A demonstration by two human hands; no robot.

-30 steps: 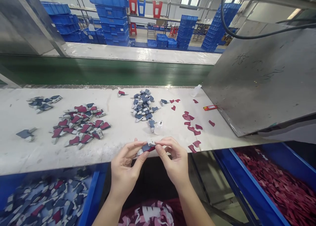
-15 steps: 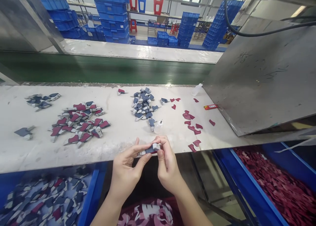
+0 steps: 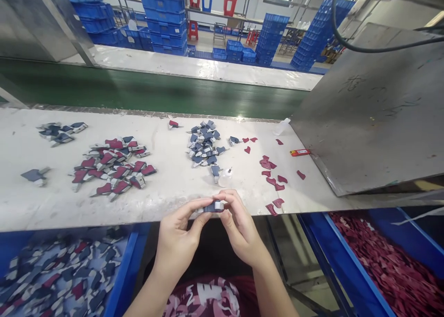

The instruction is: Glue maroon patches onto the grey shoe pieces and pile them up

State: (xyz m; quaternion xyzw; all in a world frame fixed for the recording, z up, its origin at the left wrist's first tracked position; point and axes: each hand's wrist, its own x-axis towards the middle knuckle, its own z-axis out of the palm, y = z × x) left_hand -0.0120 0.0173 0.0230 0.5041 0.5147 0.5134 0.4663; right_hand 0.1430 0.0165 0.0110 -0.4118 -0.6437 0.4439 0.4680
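A small dark blue and white piece point(image 3: 212, 207) is held between both hands over the table's front edge. My left hand point(image 3: 180, 234) pinches its left part with thumb and fingers. My right hand point(image 3: 241, 229) grips the white end at the right, with the thumb below. Just beyond the hands stands a small clear bottle point(image 3: 226, 175) with a dark tip, beside a pile of blue and white pieces point(image 3: 204, 143). Loose dark red flat pieces point(image 3: 270, 180) lie to the right. A larger pile of red and white pieces point(image 3: 113, 164) is at the left.
Below the white table point(image 3: 166, 169), a blue bin point(image 3: 126, 266) of mixed pieces stands left and a blue bin point(image 3: 357, 261) of dark red pieces right. A metal panel point(image 3: 374, 113) leans at the right. A red and yellow item point(image 3: 300, 152) lies beside it.
The held piece has turned a little and sits more level between the fingers. The left index finger lies straighter along it. The camera view has shifted slightly.
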